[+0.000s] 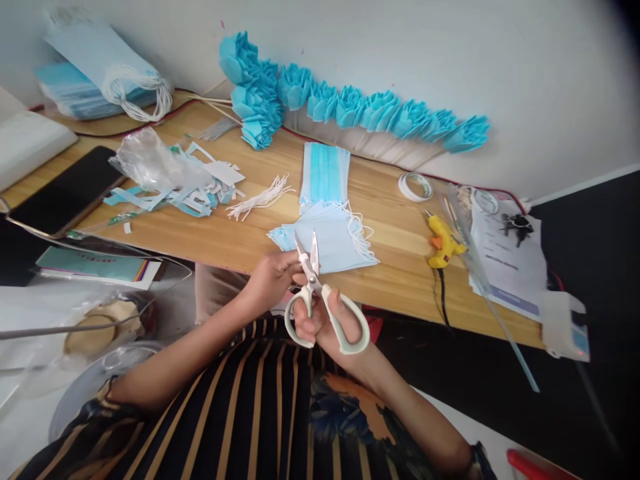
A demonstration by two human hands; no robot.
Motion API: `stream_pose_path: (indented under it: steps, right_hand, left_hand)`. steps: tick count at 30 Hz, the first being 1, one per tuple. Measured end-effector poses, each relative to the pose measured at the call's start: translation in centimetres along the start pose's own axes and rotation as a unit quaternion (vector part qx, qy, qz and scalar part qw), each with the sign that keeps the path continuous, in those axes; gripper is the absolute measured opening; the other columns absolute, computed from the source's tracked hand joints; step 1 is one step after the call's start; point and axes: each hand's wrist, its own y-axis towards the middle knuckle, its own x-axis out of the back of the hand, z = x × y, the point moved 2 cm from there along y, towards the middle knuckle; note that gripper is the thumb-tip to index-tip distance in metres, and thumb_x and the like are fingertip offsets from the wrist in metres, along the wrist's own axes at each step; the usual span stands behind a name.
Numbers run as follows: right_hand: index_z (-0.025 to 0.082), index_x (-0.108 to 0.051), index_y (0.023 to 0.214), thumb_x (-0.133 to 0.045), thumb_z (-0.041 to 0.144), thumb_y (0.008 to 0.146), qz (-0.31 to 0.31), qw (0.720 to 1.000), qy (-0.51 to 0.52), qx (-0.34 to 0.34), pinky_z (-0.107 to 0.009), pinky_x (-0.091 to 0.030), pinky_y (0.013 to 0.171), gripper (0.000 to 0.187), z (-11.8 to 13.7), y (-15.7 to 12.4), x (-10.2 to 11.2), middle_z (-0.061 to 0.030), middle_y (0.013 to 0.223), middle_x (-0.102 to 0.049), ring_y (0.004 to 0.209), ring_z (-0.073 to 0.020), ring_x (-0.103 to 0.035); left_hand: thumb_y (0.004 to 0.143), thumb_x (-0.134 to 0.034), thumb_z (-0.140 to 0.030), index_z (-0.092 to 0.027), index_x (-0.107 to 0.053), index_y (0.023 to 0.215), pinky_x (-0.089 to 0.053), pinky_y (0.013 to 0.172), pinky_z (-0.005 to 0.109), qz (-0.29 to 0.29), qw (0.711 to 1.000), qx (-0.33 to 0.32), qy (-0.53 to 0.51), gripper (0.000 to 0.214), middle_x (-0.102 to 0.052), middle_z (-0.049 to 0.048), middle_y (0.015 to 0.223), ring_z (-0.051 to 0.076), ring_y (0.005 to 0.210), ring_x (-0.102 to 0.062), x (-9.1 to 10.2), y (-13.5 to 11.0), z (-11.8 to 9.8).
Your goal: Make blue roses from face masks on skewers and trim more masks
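Observation:
My right hand (327, 327) holds a pair of scissors (314, 283) with pale handles, thumb and fingers through the loops. The blades point away from me and stand apart in a narrow V. Close by on the left, my left hand (273, 280) is closed, its fingertips beside the blades; what it grips, if anything, is hidden. Just beyond the blades, at the table's near edge, lies a fanned pile of pale blue face masks (333, 237) with white ear loops. A pleated blue face mask (325, 173) lies behind that pile.
Blue paper-like flowers (350, 107) on sticks line the wall. Cut scraps (200, 190), white cords (263, 198) and a phone (65, 190) lie left. Bagged masks (95, 67) are at the back left. Right are a tape roll (415, 188), yellow glue gun (443, 243) and papers (505, 257).

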Motion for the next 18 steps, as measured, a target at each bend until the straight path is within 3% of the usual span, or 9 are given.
stream_pose_path:
  steps: [5,10,18]
  right_hand:
    - [0.024,-0.072,0.111,-0.070,0.065,0.082,-0.032,0.998,0.043,-0.021,-0.017,-0.023,0.040,0.050,0.3,0.2,-0.5,0.0054,0.064,-0.047,0.048,-0.0056,-0.025]
    - [0.024,-0.071,0.111,-0.069,0.065,0.083,-0.028,0.999,0.031,-0.029,-0.016,-0.019,0.035,0.050,0.2,-0.1,0.2,0.0069,0.062,-0.046,0.043,-0.0034,-0.020]
    - [0.023,-0.066,0.123,-0.051,0.077,0.088,0.024,0.998,0.017,-0.054,-0.023,-0.031,0.043,0.066,-0.1,0.6,1.1,0.0036,0.063,-0.047,0.048,-0.0100,-0.037]
  left_hand:
    - [0.091,-0.052,-0.025,-0.015,-0.068,0.075,-0.043,0.058,0.019,-0.016,0.997,0.061,-0.051,0.024,-0.063,-0.0009,0.062,0.012,0.059,-0.056,0.1,0.4,-0.2]
    - [0.094,-0.053,-0.029,-0.015,-0.068,0.073,-0.041,0.058,0.019,-0.030,0.994,0.080,-0.068,0.029,-0.060,-0.0015,0.060,0.011,0.056,-0.054,-0.1,0.3,-0.1]
    - [0.086,-0.051,-0.016,-0.014,-0.069,0.076,-0.042,0.058,0.019,-0.042,0.996,0.070,-0.038,0.021,-0.063,-0.0009,0.063,0.011,0.058,-0.056,-0.6,0.1,0.1]
